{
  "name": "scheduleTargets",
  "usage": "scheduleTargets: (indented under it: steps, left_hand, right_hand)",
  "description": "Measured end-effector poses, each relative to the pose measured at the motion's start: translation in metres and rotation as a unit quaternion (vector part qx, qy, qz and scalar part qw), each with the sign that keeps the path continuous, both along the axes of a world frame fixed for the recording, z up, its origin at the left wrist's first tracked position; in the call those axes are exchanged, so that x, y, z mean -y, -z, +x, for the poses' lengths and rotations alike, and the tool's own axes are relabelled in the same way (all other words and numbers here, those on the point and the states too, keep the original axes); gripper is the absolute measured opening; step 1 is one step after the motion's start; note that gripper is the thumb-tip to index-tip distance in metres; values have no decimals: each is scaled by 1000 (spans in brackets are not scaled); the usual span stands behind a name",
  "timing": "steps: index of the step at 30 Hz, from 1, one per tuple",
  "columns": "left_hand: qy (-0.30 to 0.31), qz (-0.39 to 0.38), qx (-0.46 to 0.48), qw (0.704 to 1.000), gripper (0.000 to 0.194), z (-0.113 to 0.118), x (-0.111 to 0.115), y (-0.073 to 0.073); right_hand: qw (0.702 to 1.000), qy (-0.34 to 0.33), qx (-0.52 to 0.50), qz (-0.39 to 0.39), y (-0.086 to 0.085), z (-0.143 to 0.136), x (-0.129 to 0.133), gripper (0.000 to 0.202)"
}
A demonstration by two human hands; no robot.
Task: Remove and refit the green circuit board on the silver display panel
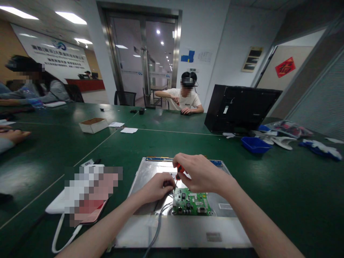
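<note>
A flat silver metal panel (pixel 188 231) lies on the green table, with a green circuit board (pixel 191 202) on its middle. My right hand (pixel 197 171) grips a red and black screwdriver (pixel 179 171), whose thin shaft points down at the board's upper left corner. Close beside that tip is my left hand (pixel 159 186), its fingers pinched together; anything between them is too small to make out. A grey cable (pixel 159 224) runs from the board's left side over the panel's front edge.
Left of the panel lie a white device with a cable and a pink phone (pixel 98 211). Farther back are a cardboard box (pixel 93 125), a black monitor (pixel 239 109) and a blue tray (pixel 256 144). People sit across the table and at the left.
</note>
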State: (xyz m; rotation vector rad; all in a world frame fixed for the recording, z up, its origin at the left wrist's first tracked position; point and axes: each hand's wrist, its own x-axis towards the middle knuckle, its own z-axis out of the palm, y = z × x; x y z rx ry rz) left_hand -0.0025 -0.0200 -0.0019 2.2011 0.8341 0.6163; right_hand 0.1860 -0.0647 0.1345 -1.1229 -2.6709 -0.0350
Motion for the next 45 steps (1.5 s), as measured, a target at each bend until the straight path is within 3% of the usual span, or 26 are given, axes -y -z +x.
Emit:
scheduleTargets:
  steps: [5,8,16,22,26,40,45]
  left_hand:
    - [-1,-10,1,1000,17,0,2,-5]
    - [6,-15,2,1000,15,0,2,-6]
    - [-3,0,-1,1000,15,0,0,0]
    - [-4,-12,-1,1000,14,1,3,-7]
    - [-7,-17,-16,1000,14,1,3,-8]
    - [-13,-13,-4,1000,12,2,2,-7]
    - [5,-20,9,1000,15,0,2,-4]
  right_hand:
    - [999,34,24,33,2,-4,-4,12]
    - [997,49,45,47,2,-6,-5,19]
    - [1000,1,7,7,-1,-1,0,13]
    - [998,36,31,43,2,-4,-3,10]
    - [995,54,54,59,3,-5,-5,20]
    - [999,38,24,31,2,-4,-3,10]
    - [996,55,58,50,3,-7,-5,23]
